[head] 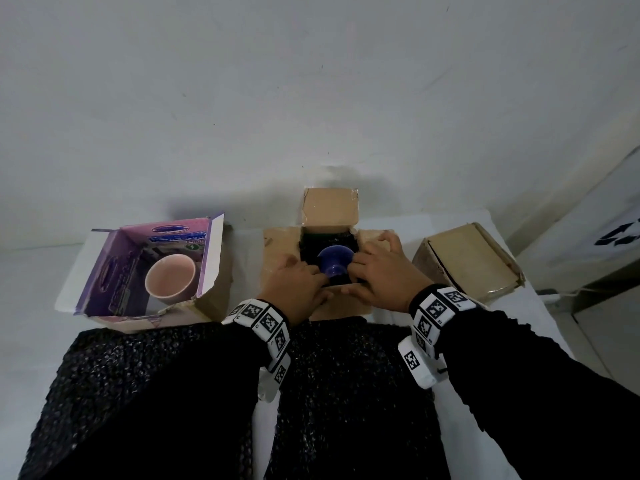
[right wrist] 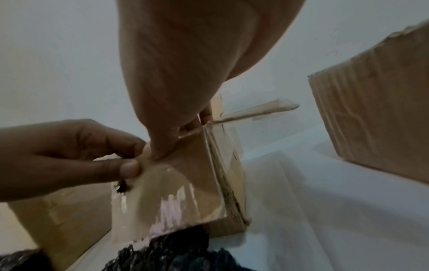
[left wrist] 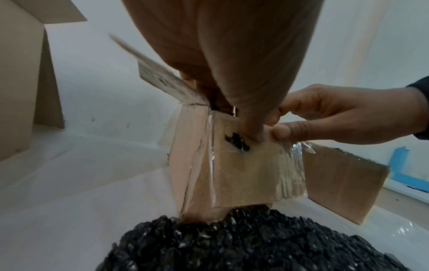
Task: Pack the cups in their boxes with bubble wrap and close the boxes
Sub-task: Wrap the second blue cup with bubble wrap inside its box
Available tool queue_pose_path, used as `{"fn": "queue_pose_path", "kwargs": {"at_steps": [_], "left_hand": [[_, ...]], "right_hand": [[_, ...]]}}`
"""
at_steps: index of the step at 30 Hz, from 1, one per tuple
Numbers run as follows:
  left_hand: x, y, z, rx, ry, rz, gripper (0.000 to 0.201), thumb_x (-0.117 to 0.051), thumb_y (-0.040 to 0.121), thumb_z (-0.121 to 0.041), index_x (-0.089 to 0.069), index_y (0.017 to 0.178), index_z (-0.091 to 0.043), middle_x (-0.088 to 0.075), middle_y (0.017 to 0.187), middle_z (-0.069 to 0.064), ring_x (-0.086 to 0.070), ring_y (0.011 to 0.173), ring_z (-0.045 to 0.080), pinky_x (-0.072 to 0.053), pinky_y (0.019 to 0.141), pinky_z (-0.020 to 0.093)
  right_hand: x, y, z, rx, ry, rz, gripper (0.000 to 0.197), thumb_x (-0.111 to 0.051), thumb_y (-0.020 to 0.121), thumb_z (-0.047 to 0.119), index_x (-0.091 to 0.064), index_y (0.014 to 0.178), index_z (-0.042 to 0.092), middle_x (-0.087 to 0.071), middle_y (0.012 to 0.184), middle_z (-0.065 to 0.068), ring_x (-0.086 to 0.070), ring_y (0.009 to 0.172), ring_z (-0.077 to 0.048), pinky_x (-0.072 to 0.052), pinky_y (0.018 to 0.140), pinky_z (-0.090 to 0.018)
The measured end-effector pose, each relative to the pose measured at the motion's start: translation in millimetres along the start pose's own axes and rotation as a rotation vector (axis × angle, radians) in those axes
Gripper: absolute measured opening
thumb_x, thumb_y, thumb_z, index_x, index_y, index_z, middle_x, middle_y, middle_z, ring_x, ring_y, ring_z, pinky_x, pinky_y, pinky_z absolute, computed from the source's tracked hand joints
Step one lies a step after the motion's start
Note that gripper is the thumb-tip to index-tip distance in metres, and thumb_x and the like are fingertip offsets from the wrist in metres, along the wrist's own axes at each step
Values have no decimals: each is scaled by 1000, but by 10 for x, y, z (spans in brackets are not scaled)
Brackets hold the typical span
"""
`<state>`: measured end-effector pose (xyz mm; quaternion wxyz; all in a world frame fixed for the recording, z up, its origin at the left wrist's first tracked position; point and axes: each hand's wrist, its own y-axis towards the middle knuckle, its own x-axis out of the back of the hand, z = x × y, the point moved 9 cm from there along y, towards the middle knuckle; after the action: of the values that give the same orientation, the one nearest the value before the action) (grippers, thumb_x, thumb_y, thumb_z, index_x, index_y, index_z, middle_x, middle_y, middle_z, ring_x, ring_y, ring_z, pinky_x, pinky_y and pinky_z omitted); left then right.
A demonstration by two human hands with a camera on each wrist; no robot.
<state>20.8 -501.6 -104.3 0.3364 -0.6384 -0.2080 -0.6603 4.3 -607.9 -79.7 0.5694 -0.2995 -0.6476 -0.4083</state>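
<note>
An open brown box [head: 280, 247] stands mid-table, lined with black bubble wrap, and a blue cup [head: 333, 263] sits upside down in it. My left hand [head: 318, 282] and right hand [head: 353, 275] both grip the box's near wall. In the left wrist view my left hand [left wrist: 232, 113] has its thumb outside on the taped wall [left wrist: 243, 174] and its fingers inside. My right hand [left wrist: 281, 121] pinches the same rim. The right wrist view shows my right hand [right wrist: 178, 135] and left hand [right wrist: 132, 157] on that wall [right wrist: 185, 174]. Their fingertips reach the cup's sides.
A purple open box [head: 114, 271] at the left holds an upright pink cup [head: 169, 278]. A closed brown box [head: 467, 261] stands at the right. Two black bubble wrap sheets [head: 156, 393] lie on the white table [head: 27, 341] under my forearms. The wall is close behind.
</note>
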Motion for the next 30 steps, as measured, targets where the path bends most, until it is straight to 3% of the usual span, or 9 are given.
{"fn": "queue_pose_path", "kwargs": {"at_steps": [5,9,12,16,20,22,24,27,30], "left_hand": [[-32,-15,-104,-38,36,-15,38,-30,98,-42,-53,116,-19,-67,98,4,-57,99,26,-17,108,44],[-27,-44,-87,-63,3,-68,56,-20,89,-49,-69,94,-22,-64,97,1,-50,98,26,-31,96,47],[-48,-44,-63,-70,-34,-45,56,-23,90,-55,-65,105,-21,-62,104,-1,-50,103,24,-26,103,47],[182,-96,181,64,-93,-253,61,-33,82,-73,-62,103,-23,-56,105,0,-48,100,25,-33,99,47],[130,-45,242,71,26,-124,82,-13,76,-85,-61,103,-24,-62,101,-5,-47,110,26,-11,113,55],[107,-7,219,66,65,-70,87,-5,70,-89,-59,99,-28,-63,101,-7,-41,121,27,9,112,59],[91,31,214,83,50,-56,88,-4,66,-92,-56,97,-29,-62,103,-8,-36,127,26,20,108,59],[78,73,262,123,11,-40,82,-7,68,-92,-55,94,-31,-63,101,-8,-38,128,25,17,109,61],[54,34,243,98,9,-82,74,-18,76,-85,-55,108,-30,-65,101,-7,-45,120,27,3,112,62]], "right_hand": [[-59,-68,14,-22,15,-23,39,-37,93,56,-58,88,24,-61,69,3,-58,82,-22,-22,102,-54],[-116,-44,71,3,-46,20,45,-37,90,58,-65,87,23,-63,84,3,-57,89,-22,-25,97,-53],[-101,-42,73,5,-70,-1,47,-36,90,57,-67,85,23,-61,84,6,-56,87,-20,-24,92,-49],[-113,-48,93,22,-2,8,42,-37,91,53,-65,90,21,-60,86,2,-57,80,-22,-36,88,-44],[-125,-45,168,30,63,-15,33,-44,91,44,-59,108,20,-59,92,0,-59,77,-25,-40,83,-41],[-131,-35,174,27,51,-13,34,-44,89,45,-61,105,20,-60,91,-1,-59,76,-25,-40,82,-41],[-126,-23,170,29,57,-14,34,-44,89,46,-62,100,20,-60,87,0,-59,74,-25,-40,82,-41],[-116,-28,179,37,89,-38,33,-43,90,45,-63,95,19,-63,80,0,-59,71,-26,-41,85,-41],[-98,-53,192,47,69,-53,32,-43,90,42,-66,93,20,-66,76,2,-60,70,-27,-42,90,-45]]}}
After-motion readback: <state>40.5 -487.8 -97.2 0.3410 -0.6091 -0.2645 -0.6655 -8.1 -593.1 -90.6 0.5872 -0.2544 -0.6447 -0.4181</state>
